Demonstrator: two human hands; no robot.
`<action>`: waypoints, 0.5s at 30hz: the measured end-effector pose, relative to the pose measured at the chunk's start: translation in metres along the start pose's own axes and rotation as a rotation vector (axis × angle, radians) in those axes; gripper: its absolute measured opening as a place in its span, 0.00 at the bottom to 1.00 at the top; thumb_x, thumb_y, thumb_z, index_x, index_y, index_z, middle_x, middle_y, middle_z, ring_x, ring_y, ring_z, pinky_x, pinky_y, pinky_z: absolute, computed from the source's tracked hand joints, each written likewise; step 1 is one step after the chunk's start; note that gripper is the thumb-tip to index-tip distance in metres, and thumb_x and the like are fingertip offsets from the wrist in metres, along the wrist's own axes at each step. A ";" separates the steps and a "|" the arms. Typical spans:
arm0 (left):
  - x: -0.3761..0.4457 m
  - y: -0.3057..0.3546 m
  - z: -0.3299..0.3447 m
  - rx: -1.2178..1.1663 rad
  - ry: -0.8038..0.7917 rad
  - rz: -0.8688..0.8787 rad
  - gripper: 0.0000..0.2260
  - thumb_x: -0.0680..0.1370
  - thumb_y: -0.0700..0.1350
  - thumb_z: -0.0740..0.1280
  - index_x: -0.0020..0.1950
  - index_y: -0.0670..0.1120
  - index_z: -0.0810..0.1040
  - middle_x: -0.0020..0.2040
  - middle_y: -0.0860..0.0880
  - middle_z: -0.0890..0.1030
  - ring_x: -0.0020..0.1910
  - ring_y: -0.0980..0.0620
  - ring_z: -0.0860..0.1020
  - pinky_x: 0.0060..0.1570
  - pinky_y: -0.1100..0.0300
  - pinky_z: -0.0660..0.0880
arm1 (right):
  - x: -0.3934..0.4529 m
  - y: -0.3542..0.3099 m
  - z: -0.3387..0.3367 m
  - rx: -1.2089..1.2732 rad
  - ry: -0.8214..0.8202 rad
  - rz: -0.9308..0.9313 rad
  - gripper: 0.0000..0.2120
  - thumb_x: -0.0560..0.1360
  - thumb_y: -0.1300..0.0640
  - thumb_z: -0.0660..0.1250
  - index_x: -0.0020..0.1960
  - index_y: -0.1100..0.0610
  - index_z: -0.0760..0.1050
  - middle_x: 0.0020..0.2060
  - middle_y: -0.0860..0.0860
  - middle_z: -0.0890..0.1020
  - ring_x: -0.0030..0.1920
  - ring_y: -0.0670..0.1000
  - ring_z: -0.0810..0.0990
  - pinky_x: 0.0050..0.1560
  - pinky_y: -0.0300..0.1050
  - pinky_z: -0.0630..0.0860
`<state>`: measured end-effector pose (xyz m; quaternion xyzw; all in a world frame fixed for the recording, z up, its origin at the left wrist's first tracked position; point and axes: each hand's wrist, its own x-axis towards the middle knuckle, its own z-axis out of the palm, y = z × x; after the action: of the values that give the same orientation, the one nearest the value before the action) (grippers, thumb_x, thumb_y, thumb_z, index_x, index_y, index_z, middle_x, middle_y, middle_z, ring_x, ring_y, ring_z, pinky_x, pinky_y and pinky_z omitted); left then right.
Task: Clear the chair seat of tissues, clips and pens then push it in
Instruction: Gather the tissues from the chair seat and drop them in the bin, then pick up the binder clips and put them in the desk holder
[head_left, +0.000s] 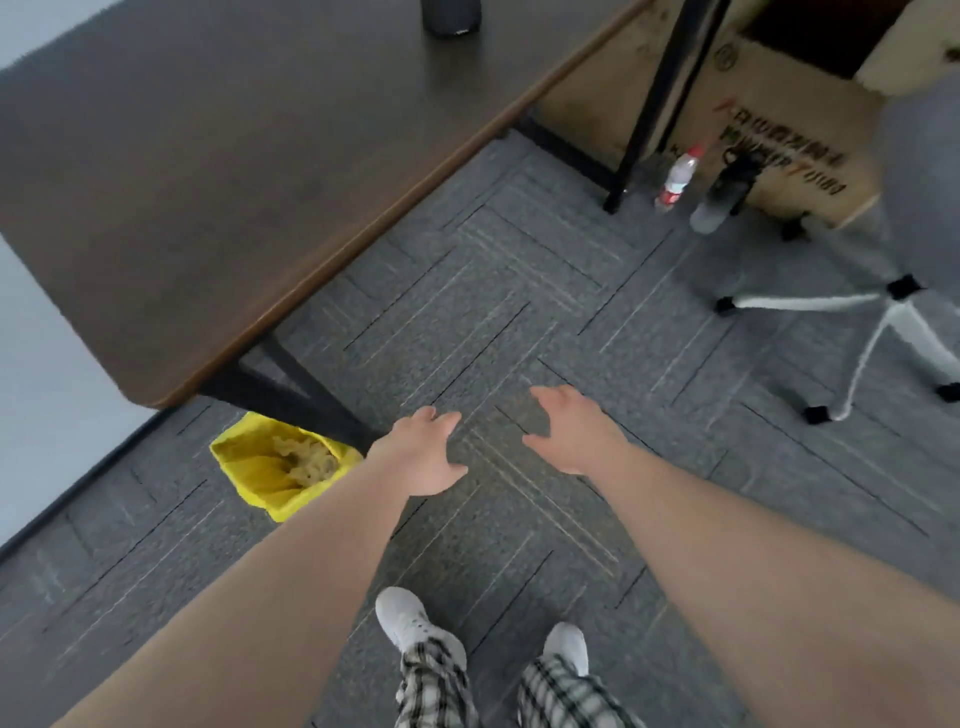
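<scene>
Grey carpet (545, 291) fills most of the view, laid in tiles with thin stripes; a big dark desk (208, 171) runs along the upper left on black legs, with a dark cup (451, 15) at its far edge, cut off by the frame; a cardboard box (789, 130) sits past the desk end on the right; the chair (883, 317) is off at the right edge, well apart from the hands, and only its white star base and black castors show clearly; the seat is pretty much out of view, so I can't tell if any tissues, clips or pens are on it; a yellow-lined bin (270, 462) stands by the near desk leg with crumpled stuff inside; two bottles stand on the floor by the box, one clear with a red label (678, 179), one dark-capped (724, 192).

Left hand (423, 454) and right hand (576, 431) hang out in front over bare carpet, a gap between them, fingers relaxed and spread, holding nothing.

My read: this is the walk over to the chair, so the smart move is to turn right and get the seat in full view before grabbing anything; take the tissues in one hand for the bin, since it's close to the desk leg; pens and clips probably belong on the desk; pinch clips one at a time so they don't drop into the carpet; only roll the chair in once the seat is bare, and steer it clear of the bottles.
</scene>
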<state>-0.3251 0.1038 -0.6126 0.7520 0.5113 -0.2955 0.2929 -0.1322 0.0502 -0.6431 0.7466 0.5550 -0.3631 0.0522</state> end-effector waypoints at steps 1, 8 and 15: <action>0.000 0.025 -0.009 0.028 0.006 0.026 0.34 0.76 0.58 0.64 0.77 0.55 0.52 0.78 0.48 0.54 0.75 0.42 0.59 0.68 0.41 0.67 | -0.009 0.021 -0.014 0.018 0.013 0.024 0.32 0.77 0.43 0.63 0.76 0.48 0.54 0.73 0.56 0.62 0.71 0.60 0.64 0.66 0.61 0.70; 0.007 0.183 -0.075 0.204 0.065 0.214 0.33 0.76 0.58 0.63 0.77 0.56 0.51 0.78 0.50 0.52 0.75 0.44 0.58 0.66 0.41 0.68 | -0.058 0.145 -0.103 0.121 0.141 0.203 0.32 0.77 0.43 0.62 0.76 0.46 0.52 0.75 0.54 0.59 0.73 0.60 0.62 0.66 0.62 0.69; 0.040 0.295 -0.122 0.423 0.092 0.419 0.33 0.77 0.57 0.63 0.77 0.55 0.49 0.79 0.50 0.49 0.77 0.45 0.52 0.69 0.41 0.65 | -0.076 0.227 -0.169 0.173 0.209 0.367 0.32 0.77 0.44 0.62 0.76 0.45 0.51 0.73 0.54 0.61 0.72 0.59 0.63 0.62 0.61 0.73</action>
<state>-0.0179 0.1280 -0.5221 0.8981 0.2848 -0.2941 0.1606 0.1371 -0.0145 -0.5477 0.8704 0.3790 -0.3144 -0.0046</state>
